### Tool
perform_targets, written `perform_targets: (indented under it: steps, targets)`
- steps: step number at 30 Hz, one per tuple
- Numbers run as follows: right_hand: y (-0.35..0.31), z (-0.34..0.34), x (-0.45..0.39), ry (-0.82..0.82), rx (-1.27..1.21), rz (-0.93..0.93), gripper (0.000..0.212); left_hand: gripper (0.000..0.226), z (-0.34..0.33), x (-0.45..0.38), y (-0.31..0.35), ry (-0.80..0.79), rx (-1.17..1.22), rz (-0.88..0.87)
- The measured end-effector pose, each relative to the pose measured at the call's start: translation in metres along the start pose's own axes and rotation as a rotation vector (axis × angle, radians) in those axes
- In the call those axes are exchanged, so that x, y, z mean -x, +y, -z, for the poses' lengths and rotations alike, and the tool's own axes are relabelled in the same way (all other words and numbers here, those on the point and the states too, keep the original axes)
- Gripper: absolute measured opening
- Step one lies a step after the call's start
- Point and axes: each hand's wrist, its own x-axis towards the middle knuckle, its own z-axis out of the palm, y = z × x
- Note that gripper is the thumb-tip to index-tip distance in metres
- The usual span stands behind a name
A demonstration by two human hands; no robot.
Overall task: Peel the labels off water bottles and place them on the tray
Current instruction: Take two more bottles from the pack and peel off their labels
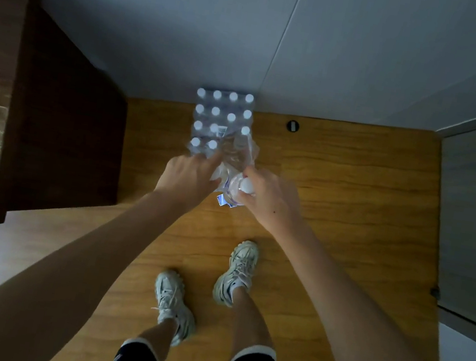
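On the wooden floor [337,196], against the wall, stands a shrink-wrapped pack [222,115] of water bottles, white caps up, its near end torn open and the loose film [241,149] bunched above the hands. One bottle [236,191] is held just clear of that opening, cap toward the camera, a blue label [222,200] showing at its lower edge. The right hand [271,199] has its grip closed round the bottle near the cap, fingers curled about it. The left hand [189,175] lies on the near edge of the pack with fingers reaching into the torn film; whether it pinches the film, holds a second cap, or merely presses cannot be determined. Judged step: extraction of a bottle from the pack, ahead of any peeling. Recommendation: the left hand should hold the pack and film down while the right draws the bottle straight out, so that the film does not drag neighbouring bottles over. The grip would be better placed on the shoulder than on the label, which is to be peeled intact. No tray is in view; its location should be confirmed before peeling begins. A dark cabinet [37,117] stands to the left, and the person's shoes [236,273] are well apart from the pack. Lighting is dim and fine detail at the hands is blurred.
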Motion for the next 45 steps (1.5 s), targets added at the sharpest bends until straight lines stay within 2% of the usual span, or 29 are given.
perform_targets:
  steps: [7,12,19,25,31,34,41,45]
  targets:
    - [0.019,-0.057,0.008,-0.009,-0.025,-0.015,0.021,0.035,-0.052,0.011,-0.017,-0.041,-0.104,-0.08]
    - [0.058,-0.151,-0.015,-0.017,0.012,0.074,0.023,0.034,-0.148,-0.007,-0.04,-0.053,-0.16,-0.182]
    - [0.103,-0.297,-0.047,0.045,0.093,0.145,0.025,0.027,-0.306,-0.03,-0.105,0.062,-0.128,-0.196]
    - [0.129,-0.389,-0.055,0.085,0.086,0.192,0.023,0.025,-0.386,-0.031,-0.136,0.147,-0.079,-0.147]
    - [0.137,-0.436,-0.055,0.127,0.052,0.203,0.025,0.024,-0.43,-0.027,-0.143,0.14,-0.041,-0.148]
    - [0.142,-0.45,-0.052,0.135,0.037,0.172,0.023,0.031,-0.442,-0.024,-0.144,0.142,-0.017,-0.134]
    - [0.148,-0.472,-0.047,0.264,-0.065,0.165,0.022,0.03,-0.469,-0.01,-0.144,0.254,0.128,-0.139]
    - [0.153,-0.483,-0.043,0.3,-0.172,0.147,0.029,0.055,-0.492,0.0,-0.153,0.272,0.242,-0.065]
